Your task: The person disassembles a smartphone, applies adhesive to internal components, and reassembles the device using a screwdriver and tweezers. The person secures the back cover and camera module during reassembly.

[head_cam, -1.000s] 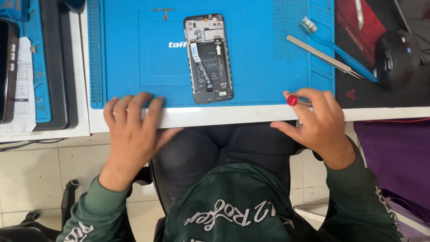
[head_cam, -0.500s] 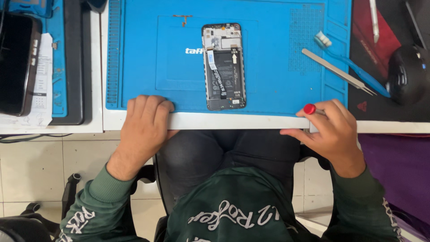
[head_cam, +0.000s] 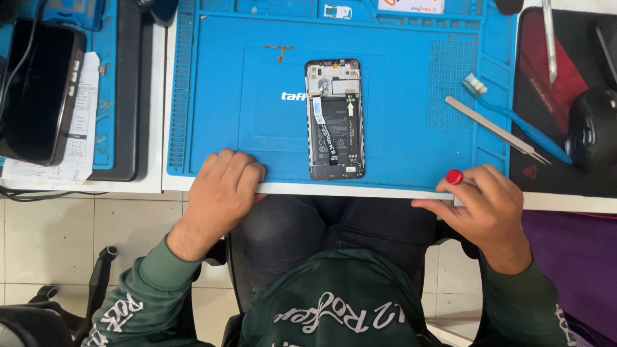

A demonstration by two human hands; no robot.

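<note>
I see my right hand (head_cam: pixel 490 209) pinching a red-capped screwdriver (head_cam: pixel 455 177) at the near right corner of the blue mat (head_cam: pixel 212 96). My left hand (head_cam: pixel 222 186) lies flat and empty on the mat's near edge, and the opened phone (head_cam: pixel 335 119) lies at the mat's middle.

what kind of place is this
Probably a phone repair bench: an opened phone lies on a blue work mat, with tweezers and a brush beside it.

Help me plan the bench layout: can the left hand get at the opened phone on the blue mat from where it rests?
Probably yes: the left hand rests on the mat's near edge, with only bare mat between it and the opened phone.
</note>
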